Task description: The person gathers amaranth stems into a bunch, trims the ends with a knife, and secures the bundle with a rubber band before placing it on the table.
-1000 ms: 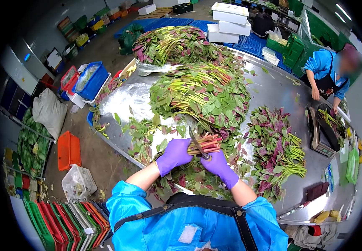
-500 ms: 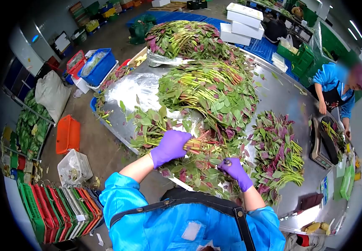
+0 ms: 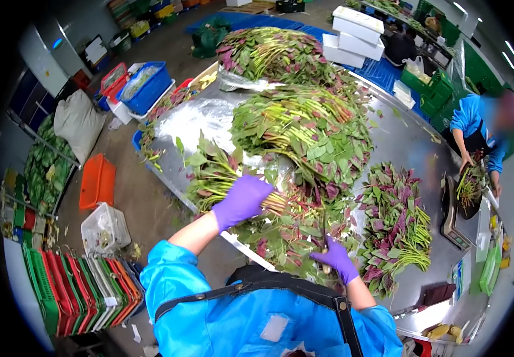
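Note:
My left hand [image 3: 242, 199], in a purple glove, grips a bunch of leafy amaranth [image 3: 215, 172] by its stems, leaves pointing left over the steel table's [image 3: 411, 143] near edge. My right hand [image 3: 337, 259], also gloved, holds a knife [image 3: 324, 229] with the blade pointing up, low over loose red-green leaves [image 3: 280, 238]. The cut stem ends [image 3: 277, 204] stick out to the right of my left fist.
Big heaps of amaranth [image 3: 304, 128] fill the table's middle and far end, with a smaller pile [image 3: 396, 223] on the right. A co-worker in blue [image 3: 477, 134] loads greens at a scale [image 3: 456, 205]. Crates [image 3: 84, 291] and bins [image 3: 144, 86] stand on the floor to the left.
My hands have parted: the left carried the bunch to the left and up, and the right drew the knife down towards my body. The co-worker has put greens on the scale.

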`<state>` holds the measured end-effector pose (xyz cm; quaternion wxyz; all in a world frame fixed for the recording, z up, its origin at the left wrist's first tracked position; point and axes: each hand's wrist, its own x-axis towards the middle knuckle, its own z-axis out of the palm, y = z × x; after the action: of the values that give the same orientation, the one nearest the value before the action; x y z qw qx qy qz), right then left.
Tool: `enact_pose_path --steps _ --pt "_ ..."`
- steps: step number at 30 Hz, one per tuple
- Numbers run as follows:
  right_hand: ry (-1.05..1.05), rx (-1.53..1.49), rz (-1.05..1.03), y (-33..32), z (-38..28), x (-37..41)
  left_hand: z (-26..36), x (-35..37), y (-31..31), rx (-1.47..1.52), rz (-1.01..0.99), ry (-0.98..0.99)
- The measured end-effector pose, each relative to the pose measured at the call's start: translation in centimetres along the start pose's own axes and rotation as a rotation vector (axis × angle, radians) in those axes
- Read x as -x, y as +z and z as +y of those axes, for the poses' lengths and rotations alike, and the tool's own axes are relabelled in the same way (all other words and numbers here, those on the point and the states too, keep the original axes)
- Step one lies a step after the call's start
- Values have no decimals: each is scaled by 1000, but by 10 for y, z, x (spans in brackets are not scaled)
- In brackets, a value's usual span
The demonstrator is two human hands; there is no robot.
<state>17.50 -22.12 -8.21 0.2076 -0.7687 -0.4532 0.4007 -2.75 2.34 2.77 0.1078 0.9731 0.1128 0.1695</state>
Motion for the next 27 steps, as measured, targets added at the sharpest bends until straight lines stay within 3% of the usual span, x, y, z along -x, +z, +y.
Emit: enact_pose_path --steps 1,2,3,5,6,8,9,10,11,12,14,16,17,18,19,20,21,22,25,26,27 --pt "-179 150 164 -4 -11 -5 2 2 24 180 -30 51" --pt "-361 301 333 -8 -22 -10 15 0 39 86 -229 46" --pt "-423 174 238 -8 -42 -14 19 6 72 161 -86 192" --pt "-474 -183 -1 15 -63 -23 41 11 115 94 -286 216" --pt "-466 -182 -8 25 -56 -29 47 19 134 104 -287 213" --pt "-169 -503 -332 41 -42 -45 50 30 162 138 -473 129" --pt "-194 -463 -205 51 -33 -46 56 34 167 145 -465 121" --pt "-191 -459 -211 56 -24 -50 60 39 169 182 -338 85" --pt "-19 -576 -315 62 -14 -53 62 45 171 220 -217 49" --pt "157 -688 -419 61 -18 -49 64 46 169 229 -220 40" --pt "102 -679 -375 57 -27 -43 64 41 164 303 -331 73" --pt "133 -246 -529 52 -23 -49 62 34 125 283 -389 110" --pt "77 -245 -381 31 -45 -37 53 33 98 219 -372 152" --pt "22 -333 -387 -1 -70 -23 37 33 72 401 -222 99" --pt "-12 -298 -317 -19 -68 -14 22 34 44 516 -155 -56" --pt "-14 -293 -319 -31 -61 -21 28 38 1 753 44 -433" --pt "-41 -85 -228 -42 -54 -31 16 42 -14 791 392 -382" --pt "-58 118 -136 -45 -49 -31 -1 45 -23 669 535 -319" --pt "-199 264 -38 -58 -71 -21 -5 41 -44 501 549 -236" --pt "-342 111 79 -60 -79 -13 -3 39 -46 447 515 -204" --pt "-293 142 -29 -60 -81 -12 1 32 -50 453 450 -139"
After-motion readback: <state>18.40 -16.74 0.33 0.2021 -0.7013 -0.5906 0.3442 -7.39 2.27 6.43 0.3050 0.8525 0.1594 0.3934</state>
